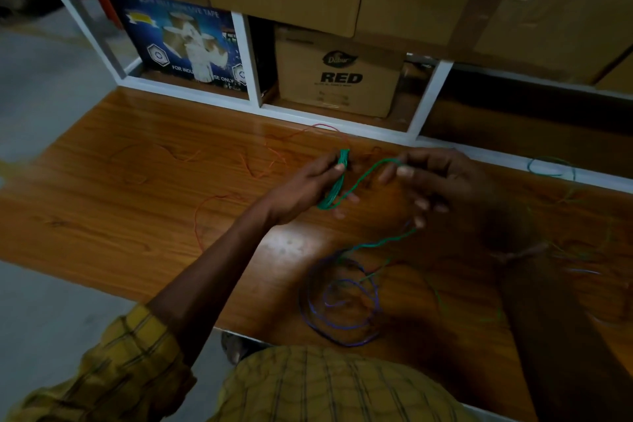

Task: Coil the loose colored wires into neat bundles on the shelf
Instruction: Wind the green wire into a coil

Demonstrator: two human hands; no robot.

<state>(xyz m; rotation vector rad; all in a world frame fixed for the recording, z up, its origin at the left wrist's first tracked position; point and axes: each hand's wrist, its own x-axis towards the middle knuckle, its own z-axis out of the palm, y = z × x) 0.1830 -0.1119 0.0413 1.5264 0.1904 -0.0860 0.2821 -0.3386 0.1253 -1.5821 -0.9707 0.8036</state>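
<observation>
While each grip pinches the green wire (337, 178), bare shelf (113, 195) spreads leftward to its edge.

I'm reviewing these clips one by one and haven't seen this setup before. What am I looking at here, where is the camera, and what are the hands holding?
There is no machine: a person works with bare hands, filmed by a camera worn on the head that looks down. The left hand grips a green bundle of coiled wire. The right hand pinches the green wire that runs from the bundle, and more green wire trails down the wooden shelf. A loose purple wire lies in loops nearer the person, and thin red wires lie to the left. Cardboard boxes stand behind.
</observation>
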